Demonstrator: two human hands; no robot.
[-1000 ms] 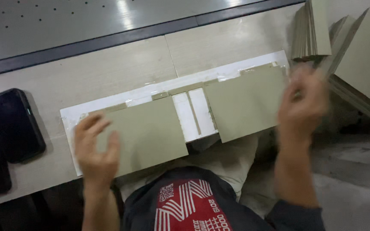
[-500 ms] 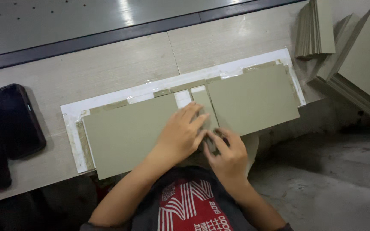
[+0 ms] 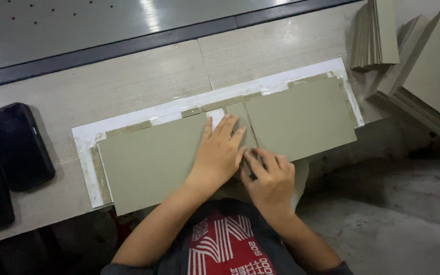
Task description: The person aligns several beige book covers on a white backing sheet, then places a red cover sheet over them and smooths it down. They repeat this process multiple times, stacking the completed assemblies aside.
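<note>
The left hand (image 3: pixel 219 153) lies flat, fingers spread and pressed down on a narrow grey-green strip of board (image 3: pixel 240 122) that sits between 2 larger boards; it grips nothing. The right hand (image 3: pixel 268 178) rests just beside it at the near end of the same strip, fingers (image 3: pixel 260 159) extended and pressing, also holding nothing. The left board (image 3: pixel 148 163) and the right board (image 3: pixel 301 119) lie flat on a white sheet (image 3: pixel 85 140) with a glossy film along its far edge, spread on a pale wooden table (image 3: pixel 128 86). The near edges of the boards overhang the table edge. At the far right stand stacks of more grey-green boards (image 3: pixel 378 33), well apart from the hands. A black phone (image 3: pixel 19 145) lies on the table at the left
</note>
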